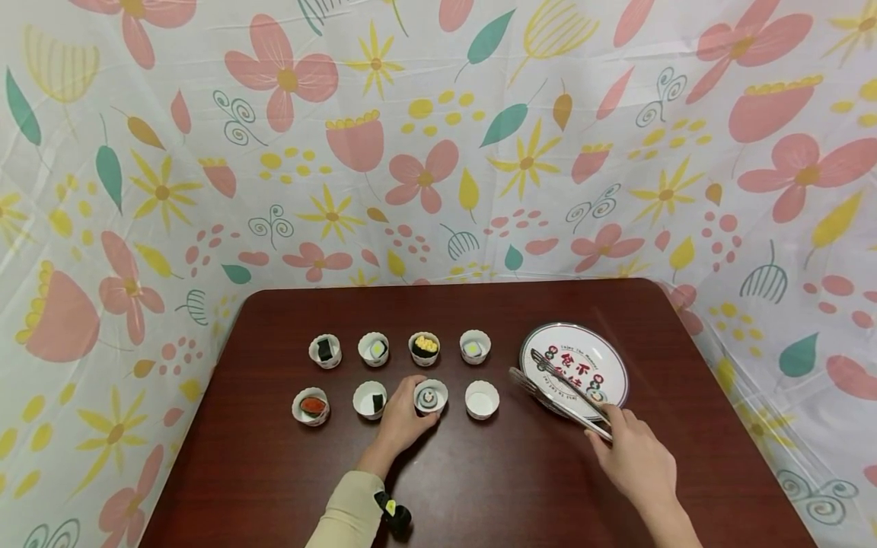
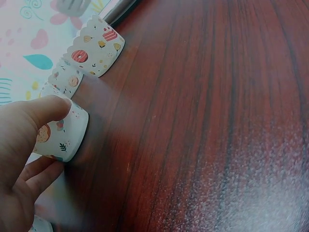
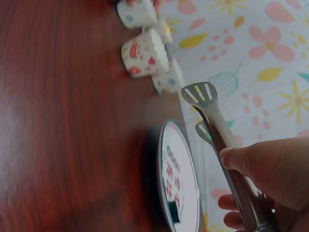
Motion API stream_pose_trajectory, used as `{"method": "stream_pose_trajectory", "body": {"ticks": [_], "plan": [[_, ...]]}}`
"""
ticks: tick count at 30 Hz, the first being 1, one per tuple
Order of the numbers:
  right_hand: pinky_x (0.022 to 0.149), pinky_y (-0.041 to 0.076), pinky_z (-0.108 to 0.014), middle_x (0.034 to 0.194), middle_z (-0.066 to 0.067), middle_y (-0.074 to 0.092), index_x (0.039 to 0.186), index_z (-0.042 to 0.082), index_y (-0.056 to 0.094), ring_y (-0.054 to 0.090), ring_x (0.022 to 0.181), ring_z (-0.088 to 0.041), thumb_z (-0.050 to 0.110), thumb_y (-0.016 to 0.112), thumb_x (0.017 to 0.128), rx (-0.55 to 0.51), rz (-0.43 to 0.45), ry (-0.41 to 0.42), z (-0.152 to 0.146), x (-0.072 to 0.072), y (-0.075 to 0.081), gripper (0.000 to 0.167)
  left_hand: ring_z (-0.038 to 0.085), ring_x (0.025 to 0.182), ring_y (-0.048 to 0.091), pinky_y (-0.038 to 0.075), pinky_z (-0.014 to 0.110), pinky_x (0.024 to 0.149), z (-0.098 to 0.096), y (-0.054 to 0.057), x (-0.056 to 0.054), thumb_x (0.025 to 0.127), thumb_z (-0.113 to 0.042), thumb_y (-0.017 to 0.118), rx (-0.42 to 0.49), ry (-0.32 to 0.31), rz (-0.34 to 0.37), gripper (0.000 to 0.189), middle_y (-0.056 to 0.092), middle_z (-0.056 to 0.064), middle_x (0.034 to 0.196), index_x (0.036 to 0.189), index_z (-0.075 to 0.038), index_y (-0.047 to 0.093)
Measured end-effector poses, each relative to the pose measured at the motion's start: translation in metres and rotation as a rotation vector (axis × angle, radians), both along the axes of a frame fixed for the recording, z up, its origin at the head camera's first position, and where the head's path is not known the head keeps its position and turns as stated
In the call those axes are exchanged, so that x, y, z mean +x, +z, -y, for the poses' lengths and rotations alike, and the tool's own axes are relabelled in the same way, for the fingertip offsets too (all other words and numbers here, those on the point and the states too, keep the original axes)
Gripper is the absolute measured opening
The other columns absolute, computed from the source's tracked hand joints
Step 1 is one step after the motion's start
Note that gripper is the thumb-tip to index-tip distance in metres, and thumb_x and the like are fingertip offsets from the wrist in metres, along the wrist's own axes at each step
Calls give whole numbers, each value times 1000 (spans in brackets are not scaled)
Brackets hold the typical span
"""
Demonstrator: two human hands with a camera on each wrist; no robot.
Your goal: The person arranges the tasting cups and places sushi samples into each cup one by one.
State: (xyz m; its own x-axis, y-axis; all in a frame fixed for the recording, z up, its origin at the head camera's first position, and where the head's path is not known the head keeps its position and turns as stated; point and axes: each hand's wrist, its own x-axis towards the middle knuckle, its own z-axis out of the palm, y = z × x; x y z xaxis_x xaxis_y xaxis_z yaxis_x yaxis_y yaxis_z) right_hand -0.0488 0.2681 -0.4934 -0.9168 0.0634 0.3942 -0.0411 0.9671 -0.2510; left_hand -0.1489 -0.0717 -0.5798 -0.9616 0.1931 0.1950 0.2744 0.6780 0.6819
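In the head view my left hand holds a scalloped paper cup, thumb and fingers on its sides. Inside that cup sits a round sushi roll with a pale and dark pattern. The left wrist view shows the same cup standing on the table, printed with small pictures. My right hand grips metal tongs, their slotted ends apart, over and beside a white oval plate. A small sushi piece lies near the plate's lower right rim, partly behind the tongs.
Two rows of paper cups stand on the dark wooden table. One cup right of my left hand is empty; others hold sushi, such as an orange-topped piece and a yellow-topped one. A flowered cloth hangs behind.
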Motion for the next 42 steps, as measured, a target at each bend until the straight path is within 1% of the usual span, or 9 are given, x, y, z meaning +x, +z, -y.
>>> {"method": "stream_pose_trajectory", "body": {"ticks": [9, 13, 19, 23, 30, 35, 42], "plan": [[43, 36, -47, 71, -16, 56, 100, 1, 57, 52, 57, -38, 17, 77, 64, -19, 1, -64, -28, 13, -3, 44, 18, 99, 58, 46, 38, 83, 0, 0, 0, 64, -19, 81, 8, 5, -1, 65, 57, 2, 112, 121, -11, 50], [43, 36, -47, 71, -18, 56, 101, -1, 56, 51, 56, -38, 17, 77, 65, -24, 30, -95, -39, 18, -4, 45, 18, 99, 58, 46, 38, 84, 0, 0, 0, 64, -19, 81, 11, 3, 1, 65, 57, 3, 112, 121, -10, 51], [45, 38, -50, 75, -20, 57, 103, -2, 55, 52, 59, -39, 19, 76, 68, -29, 90, -135, -49, 25, -4, 45, 18, 99, 58, 46, 38, 83, 0, 0, 0, 64, -19, 81, 9, 4, 3, 65, 56, 2, 112, 121, -10, 51], [46, 38, -50, 74, -20, 57, 103, -3, 55, 52, 58, -39, 20, 74, 71, -34, 133, -142, -55, 27, -5, 44, 18, 99, 58, 46, 38, 83, 0, 1, 0, 65, -20, 81, 10, 6, 7, 65, 56, 2, 112, 122, -11, 50], [49, 39, -51, 80, -22, 57, 106, -3, 52, 54, 64, -42, 23, 69, 76, -35, 264, -167, -67, 30, -7, 44, 19, 100, 57, 46, 38, 84, -1, 3, 1, 65, -19, 81, 13, 9, 22, 65, 56, 2, 113, 121, -12, 50], [50, 40, -52, 83, -25, 57, 107, -4, 51, 55, 67, -44, 24, 68, 77, -30, 313, -169, -71, 33, -7, 44, 19, 101, 57, 46, 39, 84, -1, 4, 1, 66, -19, 81, 14, 11, 42, 65, 56, 3, 114, 122, -12, 49], [51, 40, -52, 86, -26, 58, 110, -5, 48, 56, 69, -44, 26, 63, 82, -27, 406, -165, -74, 35, -1, 44, 19, 101, 57, 46, 39, 85, 0, 3, 1, 66, -20, 81, 15, 13, 61, 66, 55, 2, 115, 123, -13, 49]]}}
